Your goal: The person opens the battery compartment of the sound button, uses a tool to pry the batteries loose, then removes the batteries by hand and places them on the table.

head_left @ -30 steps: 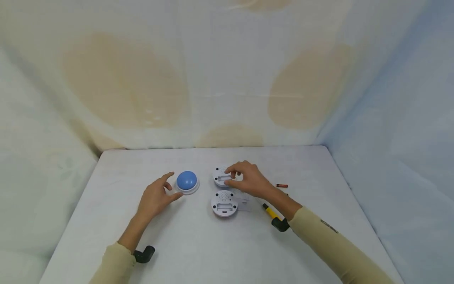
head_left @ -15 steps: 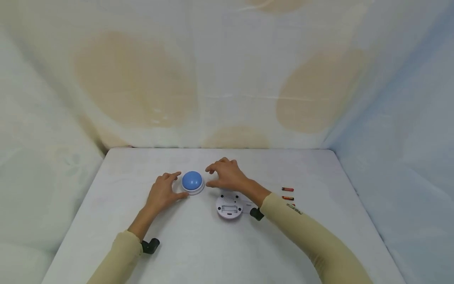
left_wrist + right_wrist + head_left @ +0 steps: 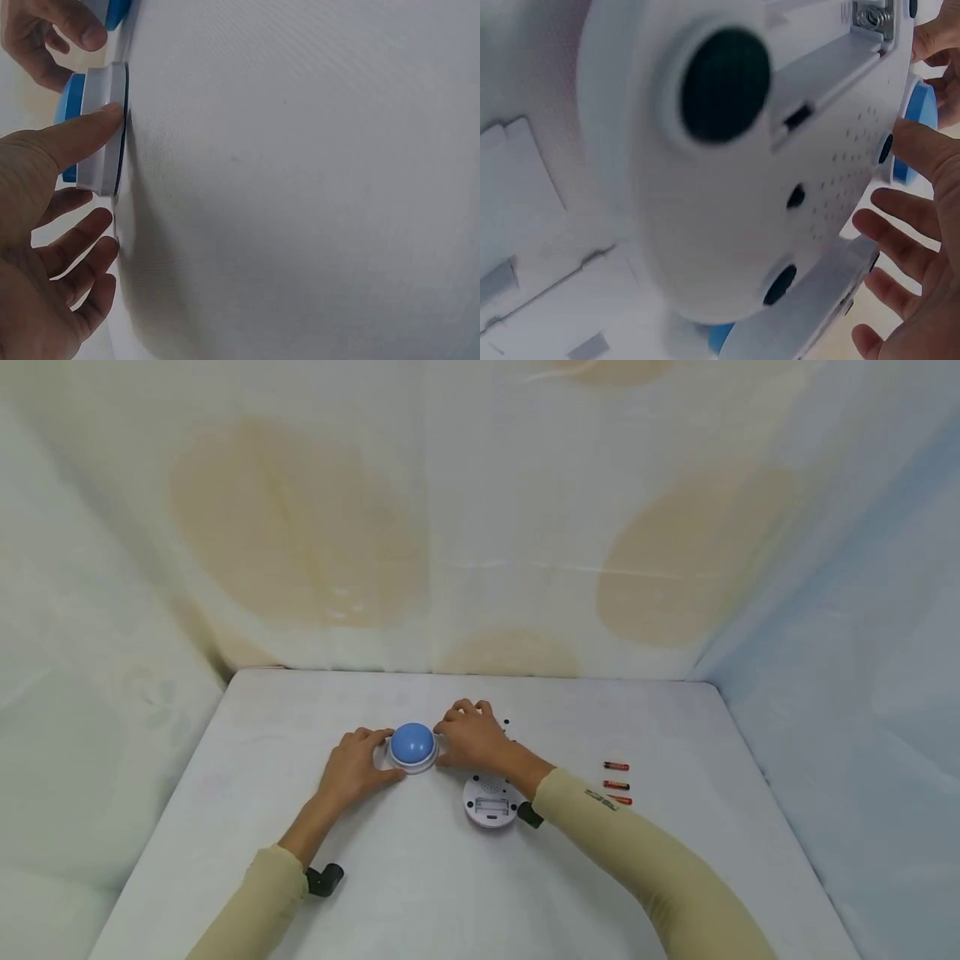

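A blue-domed button (image 3: 412,743) on a white round base sits dome up on the desk (image 3: 420,893), between the two hands. Taking the button as the centre of a clock, the left hand (image 3: 356,768) lies between 8 and 9 o'clock. Its thumb rests along the side of the white base and its forefinger reaches round the far side, so it is clamped lightly on the button, while its other fingers curve loosely apart. The right hand (image 3: 476,740) is at 3 o'clock, its thumb and fingers apart and bent around the opposite side; whether they touch the base I cannot tell.

At 4 o'clock, near the button, an upturned disc (image 3: 491,802) lies with its battery compartment (image 3: 492,807) facing up. The right wrist view shows a coiled spring (image 3: 874,17) in that compartment, along with dark feet and a cluster of small holes on the underside. A second disc (image 3: 802,304) lies at about 3 o'clock, mostly hidden behind the right hand in the head view. Well apart, between 3 and 4 o'clock, are three orange-and-black batteries (image 3: 617,785) in a row, the nearest partly behind the right sleeve (image 3: 637,852). Thin white pieces (image 3: 517,180) lie beside the upturned disc.
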Demonstrator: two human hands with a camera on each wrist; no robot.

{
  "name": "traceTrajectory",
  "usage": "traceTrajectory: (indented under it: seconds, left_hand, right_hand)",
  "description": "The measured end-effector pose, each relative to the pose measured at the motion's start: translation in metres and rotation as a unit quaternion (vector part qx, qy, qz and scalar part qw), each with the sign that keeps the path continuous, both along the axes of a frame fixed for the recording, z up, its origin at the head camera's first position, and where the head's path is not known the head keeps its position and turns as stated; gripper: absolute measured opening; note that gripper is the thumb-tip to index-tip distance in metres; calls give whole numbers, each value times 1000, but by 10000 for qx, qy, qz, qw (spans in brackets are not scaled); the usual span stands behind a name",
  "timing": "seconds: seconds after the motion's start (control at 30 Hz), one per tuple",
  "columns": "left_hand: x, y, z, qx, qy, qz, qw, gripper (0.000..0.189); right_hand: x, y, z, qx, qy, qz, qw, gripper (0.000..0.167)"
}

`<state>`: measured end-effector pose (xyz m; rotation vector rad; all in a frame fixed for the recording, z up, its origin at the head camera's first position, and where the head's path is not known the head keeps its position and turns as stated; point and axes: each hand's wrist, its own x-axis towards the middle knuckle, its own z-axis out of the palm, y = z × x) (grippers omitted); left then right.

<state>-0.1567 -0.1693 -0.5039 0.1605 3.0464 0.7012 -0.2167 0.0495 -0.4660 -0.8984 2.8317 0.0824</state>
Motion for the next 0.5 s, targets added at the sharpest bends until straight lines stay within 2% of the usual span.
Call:
traceTrajectory:
  seconds: [0.27,0.5]
  left_hand:
    - [2,6,-2,110,32,-55,9999,76]
    - [3,5,-3,300,35,-35,9995,75]
  right_hand:
    - [2,1,-8,-177,42,-116,9998,54]
    - [5,1,-5,-226,139,-10,9996,54]
